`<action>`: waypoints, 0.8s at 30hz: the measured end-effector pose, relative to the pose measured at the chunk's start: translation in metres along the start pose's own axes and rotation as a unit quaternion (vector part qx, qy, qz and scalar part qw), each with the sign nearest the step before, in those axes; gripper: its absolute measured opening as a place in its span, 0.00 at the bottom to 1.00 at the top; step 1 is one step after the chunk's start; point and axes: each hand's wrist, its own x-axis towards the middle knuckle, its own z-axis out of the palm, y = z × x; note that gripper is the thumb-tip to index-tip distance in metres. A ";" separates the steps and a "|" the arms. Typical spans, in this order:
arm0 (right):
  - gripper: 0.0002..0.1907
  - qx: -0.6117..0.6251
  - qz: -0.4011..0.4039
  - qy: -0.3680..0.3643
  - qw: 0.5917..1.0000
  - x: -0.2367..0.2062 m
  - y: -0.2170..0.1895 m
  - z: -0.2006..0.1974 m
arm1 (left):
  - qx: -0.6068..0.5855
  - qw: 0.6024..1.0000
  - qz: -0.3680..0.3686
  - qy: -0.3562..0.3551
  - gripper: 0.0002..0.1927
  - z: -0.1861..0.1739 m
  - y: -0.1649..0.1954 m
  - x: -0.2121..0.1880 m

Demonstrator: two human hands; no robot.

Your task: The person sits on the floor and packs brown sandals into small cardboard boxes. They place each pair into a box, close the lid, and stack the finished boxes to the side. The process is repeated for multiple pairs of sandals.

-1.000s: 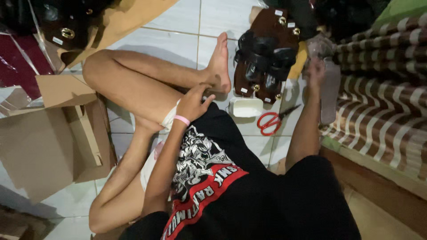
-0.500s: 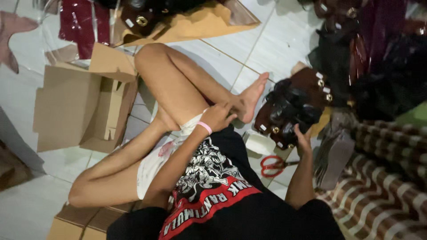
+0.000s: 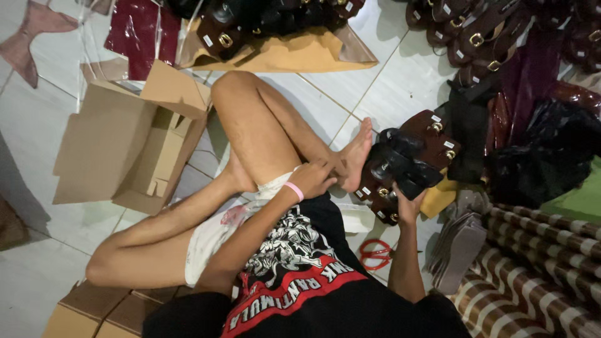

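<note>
The right hand [image 3: 407,206] is wrapped around the near end of a dark brown sandal [image 3: 400,166], fingers closed on it, and holds it up just off the floor. The sandal has black straps and small gold buckles, and it seems to be stacked with one or two more just like it, though the dim light makes that hard to count. It sits right beside the bare foot [image 3: 357,153], close to touching the toes. The left hand [image 3: 311,180] rests on the ankle with its fingers curled loosely and nothing in it; a pink band [image 3: 294,191] goes round its wrist. Near the right arm, a pair of red scissors [image 3: 375,253] lies on the white tile floor [image 3: 400,81]. To the right of the scissors is a stack of grey soles [image 3: 460,247], next to a brown striped cushion [image 3: 538,263]. Far and to the right, more brown sandals [image 3: 476,37] are heaped together. On the left, an open cardboard box [image 3: 125,150] lies on its side.
</note>
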 end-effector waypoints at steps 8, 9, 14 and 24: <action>0.47 0.177 0.043 -0.072 0.981 0.028 -0.031 0.002 | -0.047 0.997 0.044 -0.034 0.24 0.011 -0.007 0.016; 0.46 0.160 0.043 -0.081 0.983 0.036 -0.037 0.004 | -0.098 0.993 0.052 -0.036 0.26 0.016 -0.008 0.024; 0.43 0.120 0.058 -0.125 0.983 0.083 -0.062 0.009 | -0.252 0.921 0.245 0.169 0.43 0.050 -0.005 0.078; 0.52 -0.299 -0.214 -0.210 0.906 0.177 -0.103 0.009 | -0.213 0.942 -0.257 0.036 0.50 0.049 -0.008 0.212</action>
